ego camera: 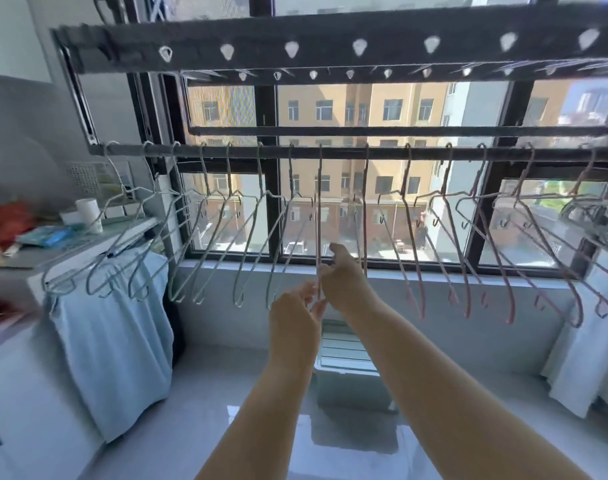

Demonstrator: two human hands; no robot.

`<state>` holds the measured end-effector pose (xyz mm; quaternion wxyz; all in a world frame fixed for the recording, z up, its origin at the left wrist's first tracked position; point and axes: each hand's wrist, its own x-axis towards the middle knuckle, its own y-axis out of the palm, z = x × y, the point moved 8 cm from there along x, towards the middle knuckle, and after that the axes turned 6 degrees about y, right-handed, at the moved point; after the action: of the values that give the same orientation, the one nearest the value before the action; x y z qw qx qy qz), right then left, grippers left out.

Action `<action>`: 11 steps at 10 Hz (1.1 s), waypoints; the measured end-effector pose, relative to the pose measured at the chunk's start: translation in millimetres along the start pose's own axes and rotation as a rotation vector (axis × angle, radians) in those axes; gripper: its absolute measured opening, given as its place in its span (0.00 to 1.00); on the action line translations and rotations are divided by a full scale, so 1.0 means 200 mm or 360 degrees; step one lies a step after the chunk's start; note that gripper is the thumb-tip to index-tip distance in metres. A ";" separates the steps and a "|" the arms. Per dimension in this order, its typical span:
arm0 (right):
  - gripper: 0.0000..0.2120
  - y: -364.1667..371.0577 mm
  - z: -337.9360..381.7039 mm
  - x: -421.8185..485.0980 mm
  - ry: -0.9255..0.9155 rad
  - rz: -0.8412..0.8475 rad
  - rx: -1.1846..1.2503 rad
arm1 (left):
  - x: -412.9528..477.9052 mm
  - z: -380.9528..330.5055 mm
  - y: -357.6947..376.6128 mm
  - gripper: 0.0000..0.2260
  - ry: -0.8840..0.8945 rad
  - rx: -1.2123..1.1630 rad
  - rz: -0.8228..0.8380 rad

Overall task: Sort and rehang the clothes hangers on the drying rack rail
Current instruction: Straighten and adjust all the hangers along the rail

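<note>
Wire hangers are strung in a row along the drying rack rail [344,153], which runs across in front of the window [375,109]. Grey hangers [259,174] are gathered on the left stretch and pink hangers [407,174] on the right, so a sort by colour is judged to be under way. Between the 2 groups, 1 centre hanger [319,209] is hooked on the rail and is seen edge-on, turned square to the others.

It is held near its lower end by both hands. The right hand [344,282] is closed round the wire with curled fingers [325,271] and the thumb raised. The left hand [295,310] is placed just below it, its fingertips apparently pinched on the bottom of the wire, though the thin wire is partly hidden there.

2 hands are probably used so that the light frame is steadied and does not swing into its neighbours, which hang close beside it. The low grip is judged to give leverage for lifting the hook or sliding it along. The hook is not yet off the rail.
</note>
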<state>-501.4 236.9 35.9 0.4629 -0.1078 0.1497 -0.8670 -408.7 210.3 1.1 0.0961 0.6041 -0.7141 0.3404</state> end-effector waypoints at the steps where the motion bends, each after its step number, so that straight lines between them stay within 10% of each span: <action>1: 0.16 0.01 -0.09 0.13 0.0150 0.0039 0.0124 | 0.03 0.04 0.04 0.16 -0.0029 0.0001 0.0015; 5: 0.25 0.07 -0.24 0.27 0.0374 0.0000 0.0785 | 0.02 0.00 0.14 0.09 -0.0014 0.0146 0.0087; 11: 0.18 -0.03 -0.18 0.19 0.0291 -0.0156 0.0392 | -0.01 -0.03 0.11 0.17 0.0118 -0.0035 0.0264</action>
<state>-537.8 213.8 6.4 0.4141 0.0220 0.0783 -0.9066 -429.8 216.5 -4.1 0.1005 0.5288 -0.7613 0.3614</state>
